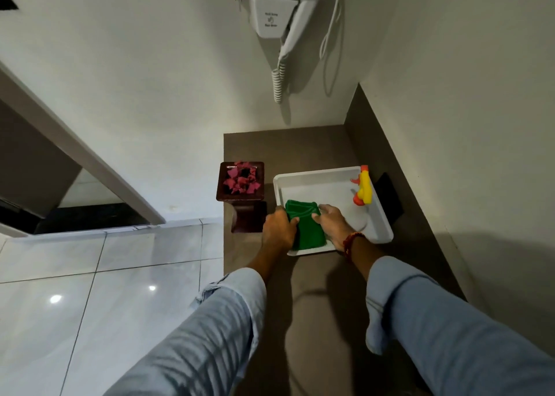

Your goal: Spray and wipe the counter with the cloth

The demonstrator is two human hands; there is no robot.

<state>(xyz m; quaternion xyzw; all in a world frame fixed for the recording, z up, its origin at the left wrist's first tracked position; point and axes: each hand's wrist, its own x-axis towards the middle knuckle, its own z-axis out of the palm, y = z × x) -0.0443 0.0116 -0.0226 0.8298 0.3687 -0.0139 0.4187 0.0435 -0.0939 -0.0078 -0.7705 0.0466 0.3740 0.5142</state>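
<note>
A folded green cloth [304, 229] lies in the near left corner of a white tray [318, 182] on the brown counter [285, 149]. My left hand [277, 229] grips the cloth's left edge and my right hand [333, 222] pinches its upper right corner. A yellow spray bottle with orange trigger and cap [364, 186] lies on its side along the tray's right wall, apart from both hands.
A dark wooden vase with pink dried petals [241, 191] stands just left of the tray. A black object [389, 195] leans against the right wall behind the tray. A white wall hair dryer [282, 8] with coiled cord hangs above. Glossy tiled floor [105, 275] lies left.
</note>
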